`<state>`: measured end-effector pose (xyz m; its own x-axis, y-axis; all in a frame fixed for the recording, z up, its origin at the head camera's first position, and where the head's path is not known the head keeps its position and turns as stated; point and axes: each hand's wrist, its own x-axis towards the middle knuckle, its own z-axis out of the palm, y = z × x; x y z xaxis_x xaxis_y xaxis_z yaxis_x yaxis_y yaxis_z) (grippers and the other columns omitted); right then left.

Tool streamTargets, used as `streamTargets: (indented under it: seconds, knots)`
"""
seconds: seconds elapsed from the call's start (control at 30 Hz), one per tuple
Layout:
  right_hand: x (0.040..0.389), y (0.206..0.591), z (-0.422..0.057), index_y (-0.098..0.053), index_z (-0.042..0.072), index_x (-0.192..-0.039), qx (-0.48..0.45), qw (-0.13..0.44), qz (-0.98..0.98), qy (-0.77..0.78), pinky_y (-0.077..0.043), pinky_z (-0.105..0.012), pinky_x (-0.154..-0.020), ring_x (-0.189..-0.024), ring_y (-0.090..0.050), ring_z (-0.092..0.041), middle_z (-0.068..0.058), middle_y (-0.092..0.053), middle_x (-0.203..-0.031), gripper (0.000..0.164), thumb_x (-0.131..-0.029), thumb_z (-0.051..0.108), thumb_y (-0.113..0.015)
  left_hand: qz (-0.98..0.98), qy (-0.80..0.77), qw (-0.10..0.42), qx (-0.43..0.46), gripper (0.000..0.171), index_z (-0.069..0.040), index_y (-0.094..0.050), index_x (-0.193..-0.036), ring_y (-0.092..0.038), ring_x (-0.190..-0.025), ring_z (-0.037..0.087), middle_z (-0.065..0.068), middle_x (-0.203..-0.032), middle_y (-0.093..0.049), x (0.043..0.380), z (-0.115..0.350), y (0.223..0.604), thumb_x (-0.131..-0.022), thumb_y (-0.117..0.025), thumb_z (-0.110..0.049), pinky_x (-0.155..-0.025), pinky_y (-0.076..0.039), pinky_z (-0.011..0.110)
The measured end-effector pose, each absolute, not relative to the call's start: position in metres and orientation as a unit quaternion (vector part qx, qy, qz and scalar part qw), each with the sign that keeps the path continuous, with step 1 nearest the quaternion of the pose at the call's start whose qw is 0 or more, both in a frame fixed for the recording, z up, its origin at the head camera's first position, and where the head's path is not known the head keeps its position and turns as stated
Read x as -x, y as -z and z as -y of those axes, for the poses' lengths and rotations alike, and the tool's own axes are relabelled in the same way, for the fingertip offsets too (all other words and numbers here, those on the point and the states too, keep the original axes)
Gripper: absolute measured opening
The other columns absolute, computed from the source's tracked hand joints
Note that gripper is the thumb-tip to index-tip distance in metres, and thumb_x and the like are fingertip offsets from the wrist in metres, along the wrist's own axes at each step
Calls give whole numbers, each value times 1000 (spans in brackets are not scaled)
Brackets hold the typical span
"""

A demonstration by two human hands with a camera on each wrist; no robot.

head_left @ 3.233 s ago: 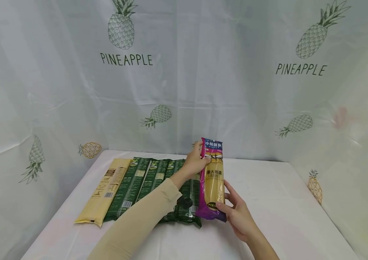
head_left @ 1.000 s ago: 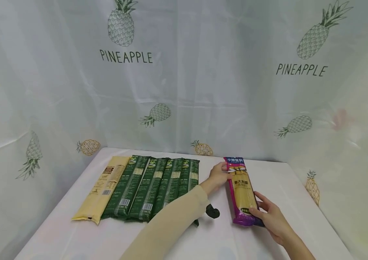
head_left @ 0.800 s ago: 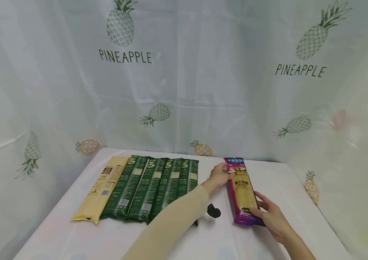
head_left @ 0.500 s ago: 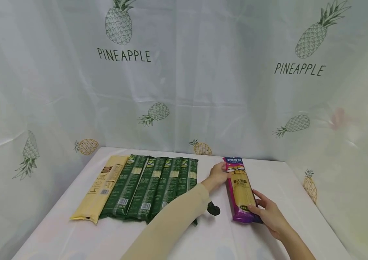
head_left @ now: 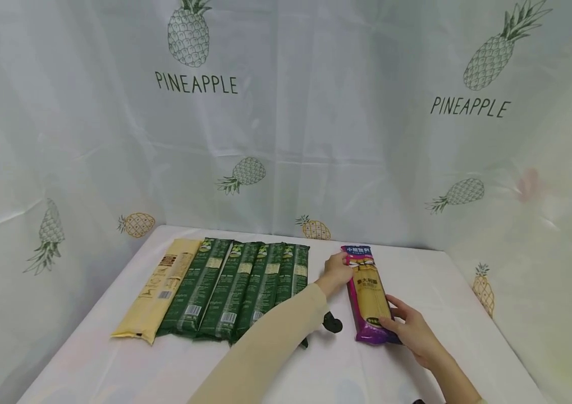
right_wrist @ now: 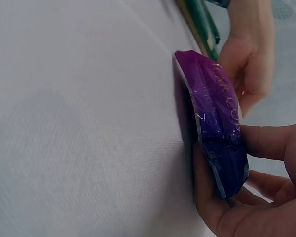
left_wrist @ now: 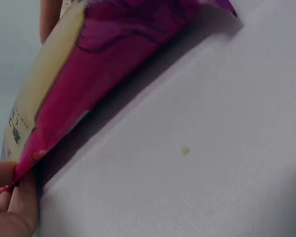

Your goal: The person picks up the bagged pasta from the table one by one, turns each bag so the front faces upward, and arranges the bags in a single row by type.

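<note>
A pink and purple pack of spaghetti [head_left: 370,289] with a clear window lies at the right part of the white table, its blue top end pointing away. My left hand [head_left: 337,269] pinches its left edge near the top; in the left wrist view, finger and thumb [left_wrist: 1,174] close on the pink edge. My right hand [head_left: 414,331] grips the lower right side. The right wrist view shows the pack's purple bottom end [right_wrist: 214,108] slightly above the cloth, with my right fingers [right_wrist: 209,185] beneath it and the thumb on the other face.
Several green packs [head_left: 230,289] lie side by side to the left, partly behind my left sleeve [head_left: 270,342]. A yellow pack [head_left: 159,289] lies at the row's far left. A black strap end [head_left: 333,322] hangs by my left forearm. A pineapple-print curtain [head_left: 341,123] borders the table.
Both hands have carried the spaghetti pack from beside the rightmost green pack to the right and lower. Over the last half second it has shifted slightly left, towards the green packs.
</note>
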<state>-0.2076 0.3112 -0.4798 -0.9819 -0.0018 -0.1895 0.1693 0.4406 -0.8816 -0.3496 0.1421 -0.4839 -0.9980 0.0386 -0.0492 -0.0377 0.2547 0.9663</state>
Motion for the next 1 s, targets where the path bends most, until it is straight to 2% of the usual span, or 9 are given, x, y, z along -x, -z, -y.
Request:
streamTargets:
  seconds: [0.07, 0.17, 0.3, 0.43, 0.67, 0.9, 1.0]
  knots:
    - [209, 481, -310, -31, -1, -165, -46, 80, -861, 500, -58, -41, -94, -123, -62, -35, -37, -50, -148, 74, -104, 14, -70, -804, -593, 35, -8, 70, -5, -61, -149, -63, -126, 26, 13, -136, -70, 350, -139, 486, -82, -65, 15, -99, -56, 36]
    - [211, 480, -309, -35, -2, -163, -39, 75, -882, 463, -58, -45, -91, -118, -64, -35, -34, -55, -143, 74, -102, 16, -73, -826, -562, 40, -16, 64, -7, -62, -149, -63, -126, 24, 11, -136, -70, 354, -136, 490, -87, -69, 8, -99, -56, 36]
    - [212, 479, -309, -39, -2, -161, -32, 71, -900, 428, -57, -38, -80, -105, -66, -27, -28, -63, -134, 75, -100, 22, -77, -837, -545, 44, -16, 62, -12, -64, -146, -64, -123, 23, 7, -134, -71, 365, -133, 497, -87, -78, 2, -99, -56, 38]
    - [214, 480, -310, -42, 0, -160, -36, 69, -907, 414, -52, -34, -75, -99, -62, -25, -26, -64, -129, 76, -99, 26, -78, -832, -551, 52, -25, 62, -12, -64, -146, -64, -121, 23, 7, -132, -71, 372, -131, 502, -87, -81, 1, -101, -55, 40]
    - [220, 481, -311, -45, 2, -159, -34, 57, -919, 390, -52, -36, -77, -99, -61, -28, -22, -68, -122, 75, -98, 28, -79, -846, -531, 42, -32, 59, -16, -66, -145, -67, -118, 20, 3, -125, -75, 375, -127, 501, -89, -84, -6, -103, -54, 36]
    - [221, 481, -311, -46, 1, -159, -33, 53, -925, 375, -54, -42, -80, -101, -61, -30, -23, -69, -121, 76, -98, 31, -79, -839, -542, 36, -26, 59, -22, -71, -141, -66, -115, 20, 0, -118, -76, 378, -126, 507, -87, -88, -10, -106, -51, 40]
    - [222, 481, -310, -46, 2, -159, -37, 50, -928, 367, -56, -45, -82, -103, -63, -32, -24, -69, -120, 76, -98, 33, -79, -836, -547, 36, -25, 58, -23, -72, -139, -67, -111, 18, -2, -115, -77, 380, -123, 510, -86, -90, -12, -103, -53, 39]
